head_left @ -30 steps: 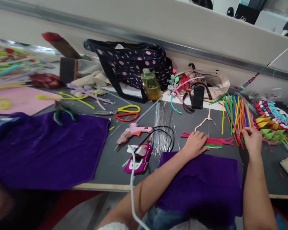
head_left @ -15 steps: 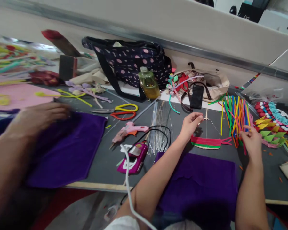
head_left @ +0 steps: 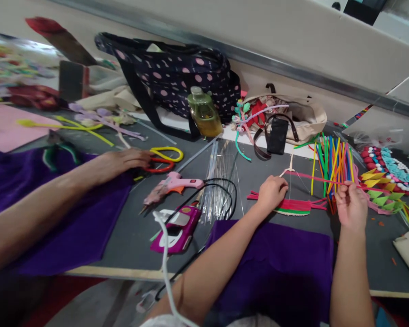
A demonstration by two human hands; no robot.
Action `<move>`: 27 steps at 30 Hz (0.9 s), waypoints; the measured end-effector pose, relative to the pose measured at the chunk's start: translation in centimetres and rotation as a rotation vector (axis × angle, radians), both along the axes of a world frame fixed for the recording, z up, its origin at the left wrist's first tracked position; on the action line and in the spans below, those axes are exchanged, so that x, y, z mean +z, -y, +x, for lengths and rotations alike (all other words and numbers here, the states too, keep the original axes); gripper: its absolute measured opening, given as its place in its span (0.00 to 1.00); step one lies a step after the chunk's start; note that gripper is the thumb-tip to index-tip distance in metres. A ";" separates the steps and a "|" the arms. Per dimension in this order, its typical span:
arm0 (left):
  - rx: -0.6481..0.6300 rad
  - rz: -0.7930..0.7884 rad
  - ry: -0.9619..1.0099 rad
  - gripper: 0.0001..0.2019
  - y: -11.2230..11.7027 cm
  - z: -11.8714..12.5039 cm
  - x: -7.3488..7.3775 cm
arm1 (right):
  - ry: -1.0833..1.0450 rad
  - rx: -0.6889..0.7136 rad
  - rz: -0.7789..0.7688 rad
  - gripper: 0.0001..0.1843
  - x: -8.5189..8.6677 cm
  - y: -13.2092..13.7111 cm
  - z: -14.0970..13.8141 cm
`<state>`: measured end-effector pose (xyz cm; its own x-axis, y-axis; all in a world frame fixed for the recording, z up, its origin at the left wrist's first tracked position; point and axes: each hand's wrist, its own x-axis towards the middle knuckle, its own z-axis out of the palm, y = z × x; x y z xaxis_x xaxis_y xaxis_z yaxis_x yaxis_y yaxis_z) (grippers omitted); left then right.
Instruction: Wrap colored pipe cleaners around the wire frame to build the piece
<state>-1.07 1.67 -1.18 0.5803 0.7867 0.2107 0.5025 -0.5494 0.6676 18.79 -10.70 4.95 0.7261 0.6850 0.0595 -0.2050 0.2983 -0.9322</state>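
Note:
My right hand (head_left: 351,203) pinches a long pink pipe cleaner (head_left: 318,178), which stretches left across the table and passes a small white frame piece (head_left: 291,169) with thin wires hanging from it. My left hand (head_left: 273,193) is closed beside that piece, its fingertips at the wires; what they hold is hidden. Below lies a row of pink, green and cream pipe cleaners (head_left: 295,206) set across the wires, with loose pink ends sticking out on both sides. A bundle of coloured pipe cleaners (head_left: 332,163) lies just behind my right hand.
At left, another person's hand (head_left: 129,160) reaches onto scissors (head_left: 167,156). Between us lie a pink glue gun (head_left: 173,181), a purple device (head_left: 179,229) with cords and thin wires (head_left: 221,190). A bottle (head_left: 204,113) stands behind. Purple cloth (head_left: 276,259) lies before me.
A pink pipe cleaner has come out of the bundle, held in my right hand. My left hand has moved down toward the pink and green row. The other person's hand has moved right to the scissors.

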 end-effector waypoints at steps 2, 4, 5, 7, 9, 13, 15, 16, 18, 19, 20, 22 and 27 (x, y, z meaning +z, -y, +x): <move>0.026 0.030 -0.041 0.06 -0.1 0.0 0.0 | -0.010 -0.042 -0.008 0.16 0.7 0.1 0.2; 0.040 0.078 -0.074 0.07 -0.1 0.1 0.1 | -0.041 -0.037 0.009 0.16 1.4 0.1 0.5; 0.039 0.106 -0.090 0.09 -0.1 0.2 0.1 | -0.057 -0.040 0.024 0.16 1.6 0.0 0.5; 0.035 0.148 -0.125 0.12 0.1 0.6 0.0 | -0.077 -0.075 0.058 0.16 1.6 -0.4 0.3; 0.033 0.167 -0.158 0.15 0.4 1.1 -0.2 | -0.084 -0.129 0.074 0.16 1.0 -1.0 -0.2; 0.006 0.203 -0.185 0.14 0.9 1.6 -0.6 | -0.102 -0.172 0.053 0.17 -0.6 -1.6 -0.9; -0.002 0.211 -0.191 0.11 1.0 1.8 -0.7 | -0.085 -0.202 0.049 0.17 -1.0 -1.4 -0.7; 0.002 0.205 -0.191 0.10 1.0 1.8 -0.7 | -0.066 -0.231 0.046 0.17 -1.1 -1.2 -0.5; 0.020 0.179 -0.179 0.09 1.1 1.8 -0.6 | -0.008 -0.315 0.030 0.15 -1.1 -0.7 0.1; 0.034 0.162 -0.167 0.09 1.0 1.8 -0.5 | 0.022 -0.362 0.021 0.15 -1.0 -0.5 0.3; 0.051 0.144 -0.149 0.09 1.0 1.8 -0.5 | 0.052 -0.409 0.012 0.14 -1.1 -0.3 0.6; 0.086 0.111 -0.103 0.09 0.9 1.8 -0.5 | 0.101 -0.483 -0.006 0.13 -1.2 0.1 0.9; 0.154 0.011 0.018 0.09 0.8 1.8 -0.5 | 0.108 -0.487 -0.046 0.13 -1.7 -0.1 1.1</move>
